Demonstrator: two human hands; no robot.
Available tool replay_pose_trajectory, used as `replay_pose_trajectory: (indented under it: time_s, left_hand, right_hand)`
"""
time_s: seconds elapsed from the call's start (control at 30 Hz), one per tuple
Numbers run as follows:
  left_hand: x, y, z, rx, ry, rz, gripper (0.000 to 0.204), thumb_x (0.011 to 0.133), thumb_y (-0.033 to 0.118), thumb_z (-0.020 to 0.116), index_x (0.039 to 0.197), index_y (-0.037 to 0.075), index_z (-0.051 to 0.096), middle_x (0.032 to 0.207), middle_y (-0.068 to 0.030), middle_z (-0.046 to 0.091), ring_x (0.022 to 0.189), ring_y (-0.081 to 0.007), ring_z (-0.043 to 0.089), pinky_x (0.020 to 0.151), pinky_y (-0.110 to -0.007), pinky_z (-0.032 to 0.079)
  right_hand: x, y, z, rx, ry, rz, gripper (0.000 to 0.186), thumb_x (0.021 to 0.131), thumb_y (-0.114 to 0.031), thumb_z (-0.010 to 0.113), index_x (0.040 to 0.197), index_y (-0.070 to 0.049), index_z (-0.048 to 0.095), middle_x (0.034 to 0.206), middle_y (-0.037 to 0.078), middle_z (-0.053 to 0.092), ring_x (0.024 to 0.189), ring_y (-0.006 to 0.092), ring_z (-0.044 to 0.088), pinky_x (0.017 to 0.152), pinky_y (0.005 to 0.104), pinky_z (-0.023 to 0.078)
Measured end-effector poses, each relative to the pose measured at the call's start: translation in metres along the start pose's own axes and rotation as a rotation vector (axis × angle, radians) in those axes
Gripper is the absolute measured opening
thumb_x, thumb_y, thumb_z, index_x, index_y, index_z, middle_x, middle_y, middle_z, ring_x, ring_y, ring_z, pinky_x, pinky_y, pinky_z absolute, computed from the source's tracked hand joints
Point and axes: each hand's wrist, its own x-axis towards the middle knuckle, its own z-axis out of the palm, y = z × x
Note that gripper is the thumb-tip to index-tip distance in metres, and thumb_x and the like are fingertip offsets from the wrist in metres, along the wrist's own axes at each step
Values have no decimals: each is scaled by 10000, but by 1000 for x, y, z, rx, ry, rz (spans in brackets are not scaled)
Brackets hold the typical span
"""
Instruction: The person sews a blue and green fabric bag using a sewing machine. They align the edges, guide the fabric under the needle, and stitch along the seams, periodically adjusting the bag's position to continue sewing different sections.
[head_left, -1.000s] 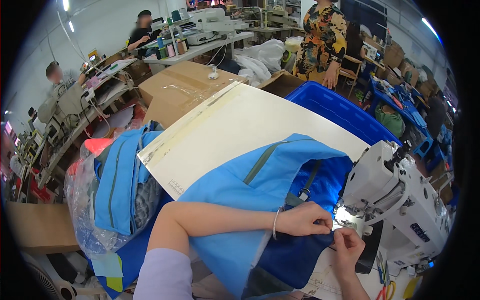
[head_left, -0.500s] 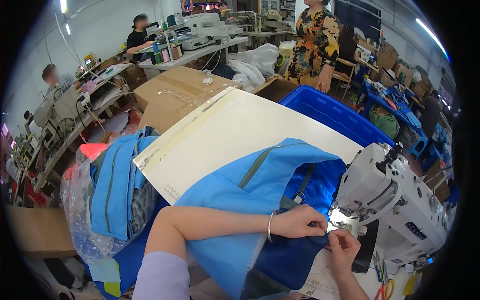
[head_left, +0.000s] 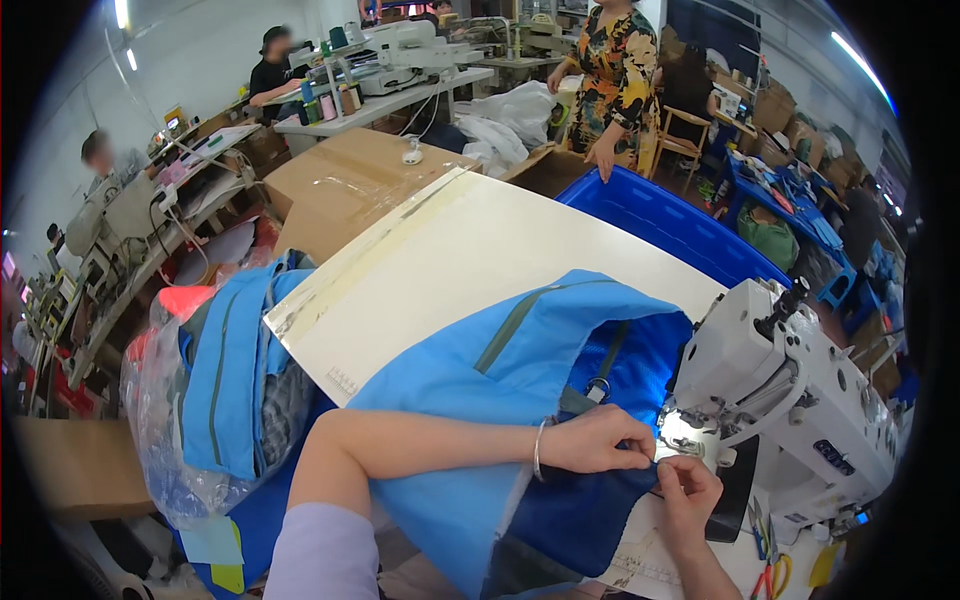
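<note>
Both of my hands pinch the edge of a blue fabric piece (head_left: 470,390), just in front of the lit needle area of a white sewing machine (head_left: 760,390). My left hand (head_left: 603,440), with a bracelet at the wrist, is closed on the dark blue part of the cloth. Close beside it, my right hand (head_left: 688,492) grips the same edge between thumb and fingers. The fabric has a dark green zipper strip (head_left: 510,333) and a strap with a metal ring (head_left: 597,389) inside its fold. It spreads leftward over the white table (head_left: 440,260).
Scissors (head_left: 770,570) with red and yellow handles lie right of my right hand. Plastic-wrapped blue pieces (head_left: 225,390) are piled at left. Beyond the table are a cardboard box (head_left: 350,185) and a blue bin (head_left: 680,235), where a person in a patterned dress stands.
The person in the patterned dress has shifted left, a hand now at the blue bin's rim. My hands and the fabric stay nearly the same.
</note>
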Motion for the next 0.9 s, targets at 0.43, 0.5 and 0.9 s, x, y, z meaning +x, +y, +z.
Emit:
replay_pose_trajectory:
  time_s: [0.43,0.5,0.9]
  left_hand:
    - [3,-10,7,-30,59,110,145,893,142,716,944,6,722,801,-101,753,756,-201,732,696,-336,535]
    - [5,-11,9,-26,65,113,143,890,143,720,940,9,724,793,-101,750,746,-202,729,693,-334,533]
    - [-1,-11,7,-24,83,100,141,878,148,733,920,14,726,779,-96,744,722,-197,718,665,-333,525]
  right_hand:
    - [0,10,1,-40,59,-50,81,964,-60,688,977,20,688,828,23,666,660,72,588,581,222,462]
    - [3,19,-4,-32,56,-68,84,968,-63,687,982,19,685,835,23,666,660,72,587,583,221,458]
    - [3,19,-1,-32,33,-68,99,980,-88,679,988,11,678,826,26,666,660,66,581,580,225,460]
